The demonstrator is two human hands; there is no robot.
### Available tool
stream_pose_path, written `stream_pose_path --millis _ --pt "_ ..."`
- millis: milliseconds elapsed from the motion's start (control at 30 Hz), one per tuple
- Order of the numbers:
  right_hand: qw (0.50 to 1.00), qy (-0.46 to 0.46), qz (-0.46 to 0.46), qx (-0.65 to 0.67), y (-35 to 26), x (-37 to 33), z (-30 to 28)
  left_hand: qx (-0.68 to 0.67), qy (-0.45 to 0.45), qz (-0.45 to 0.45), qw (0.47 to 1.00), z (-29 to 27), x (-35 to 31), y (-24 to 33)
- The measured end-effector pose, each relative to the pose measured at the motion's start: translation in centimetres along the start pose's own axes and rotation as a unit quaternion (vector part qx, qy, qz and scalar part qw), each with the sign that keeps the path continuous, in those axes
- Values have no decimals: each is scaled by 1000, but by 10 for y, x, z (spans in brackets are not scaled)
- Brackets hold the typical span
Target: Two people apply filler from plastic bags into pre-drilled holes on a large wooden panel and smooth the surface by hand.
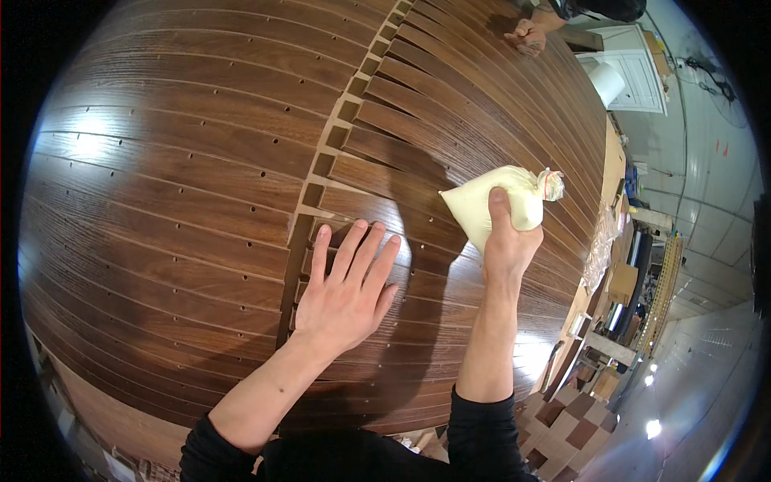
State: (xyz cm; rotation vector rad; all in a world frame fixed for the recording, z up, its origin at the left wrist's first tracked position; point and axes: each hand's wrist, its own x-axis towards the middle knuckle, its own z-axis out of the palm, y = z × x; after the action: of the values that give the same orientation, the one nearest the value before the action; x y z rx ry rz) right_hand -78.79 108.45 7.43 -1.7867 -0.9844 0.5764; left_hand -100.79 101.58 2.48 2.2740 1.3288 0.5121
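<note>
My right hand [511, 245] grips a soft plastic squeeze bag [475, 202] filled with pale cream-yellow paste. The bag is cone-shaped, its pointed tip faces left, and its twisted end is tied with a red band. My thumb presses on its upper side; it is held over the brown wood-grain strips. Palm down on the strips rests my left hand [344, 297], fingers spread, beside the long gap between two sets of strips. Rows of brown strips [201, 185] with small holes lie side by side. Shadows of my arms and the bag fall across them.
A slotted gap [323, 165] with pale edges runs down the middle of the strips. Another person's hand [528, 38] rests at the far right. Beyond the right edge are a white cabinet [634, 68], crumpled clear plastic [599, 245], a cardboard box [622, 283] and stacked wood pieces [566, 426].
</note>
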Motion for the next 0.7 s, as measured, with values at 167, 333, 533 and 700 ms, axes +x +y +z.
stream_pose_path --millis 167,333,533,700 --pt "999 -2 5 -41 -9 -1 1 2 -3 0 1000 -2 2 1" --pt "999 8 -30 12 -16 11 -17 -13 -9 5 1000 -2 3 2" --pt "998 27 -5 55 -14 31 -2 -10 -6 2 1000 -3 0 0" --pt "1000 27 -3 5 -8 36 2 -17 -5 4 1000 1 1 1"
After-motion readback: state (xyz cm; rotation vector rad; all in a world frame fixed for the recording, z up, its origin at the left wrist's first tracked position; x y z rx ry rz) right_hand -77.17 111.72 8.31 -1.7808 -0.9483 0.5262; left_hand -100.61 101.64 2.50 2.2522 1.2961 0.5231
